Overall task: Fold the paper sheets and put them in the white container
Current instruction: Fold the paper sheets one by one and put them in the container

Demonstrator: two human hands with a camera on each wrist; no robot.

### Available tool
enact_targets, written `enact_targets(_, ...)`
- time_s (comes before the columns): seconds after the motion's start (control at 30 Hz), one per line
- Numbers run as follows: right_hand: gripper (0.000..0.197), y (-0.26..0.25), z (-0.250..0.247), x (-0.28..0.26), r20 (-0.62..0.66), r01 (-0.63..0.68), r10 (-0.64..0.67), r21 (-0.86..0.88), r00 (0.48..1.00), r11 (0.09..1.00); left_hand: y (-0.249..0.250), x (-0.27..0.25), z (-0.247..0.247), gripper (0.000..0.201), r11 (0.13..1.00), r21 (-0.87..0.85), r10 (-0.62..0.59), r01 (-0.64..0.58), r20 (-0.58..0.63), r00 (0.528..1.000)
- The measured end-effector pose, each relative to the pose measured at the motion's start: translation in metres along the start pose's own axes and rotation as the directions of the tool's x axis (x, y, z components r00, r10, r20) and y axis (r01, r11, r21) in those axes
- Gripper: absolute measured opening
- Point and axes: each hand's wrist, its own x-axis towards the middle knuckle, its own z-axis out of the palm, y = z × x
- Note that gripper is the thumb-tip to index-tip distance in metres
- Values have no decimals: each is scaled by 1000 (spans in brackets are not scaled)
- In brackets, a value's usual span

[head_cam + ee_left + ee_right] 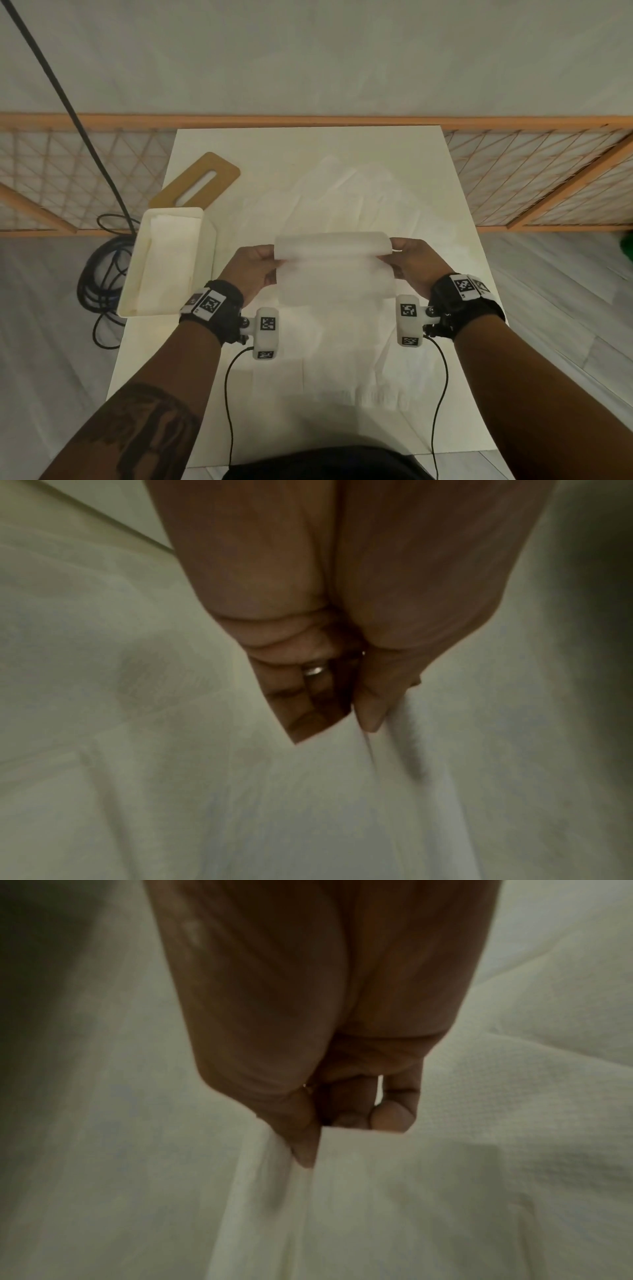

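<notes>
One paper sheet (pixel 331 263) is up in the air, just above the table (pixel 455 240); the left hand (pixel 255 270) pinches its left edge and the right hand (pixel 416 265) pinches its right edge, thumbs on one side and curled fingers on the other. The top of the sheet bends over in a soft roll — so I think a fold is half made, not pressed flat yet.

The white container (pixel 135 274) sits at the left edge of the table, close to the left hand; some white paper (pixel 168 260) lies inside it already, but I cannot tell how many pieces. More paper sheets (pixel 342 192) are spread flat on the table under and past the hands; they lie over each other and I cannot count them, so there is still a lot left to fold.

I count one container, one sheet held, two hands — and one brown lid (pixel 202 181) with a long slot, lying behind the container.
</notes>
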Motion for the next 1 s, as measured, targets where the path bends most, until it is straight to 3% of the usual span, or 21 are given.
enact_targets(0.1,26,3,-1,-1,19,-38,37,37,999,999,-3,0,-1,26,998,52,-27,24,51,998)
enact_targets(0.2,31,2,-3,-2,32,-145,142,195,989,970,-2,-1,-5,38,994,41,-102,98,90,991)
enact_targets(0.3,37,4,-9,-1,58,-241,233,229,971,943,-3,-2,-7,33,993,-15,-116,120,155,981)
enact_targets(0.37,55,9,-11,1,59,-229,224,88,973,969,-7,2,-6,26,992,16,-129,128,101,986)
enact_targets(0.43,39,12,-9,-1,30,-185,186,-27,982,982,-14,7,-6,8,980,191,-74,60,67,995)
enact_targets(0.5,16,16,-8,-1,1,-149,150,-119,989,982,-23,11,-9,16,914,406,-23,-6,66,998)
enact_targets(0.6,17,28,-6,-6,-1,-161,166,-250,986,955,-30,9,-9,22,797,604,-41,-12,74,996)
enact_targets(0.73,20,49,1,-14,-7,-148,161,-436,987,887,-48,0,-4,19,677,735,-95,-35,135,986)
enact_targets(0.9,23,66,15,-15,-74,-100,69,-616,995,782,-70,-7,-1,22,570,820,-90,-46,119,989)
enact_targets(1.0,37,71,22,-13,-101,-98,39,-687,994,720,-76,-8,4,33,467,882,-92,-64,120,988)
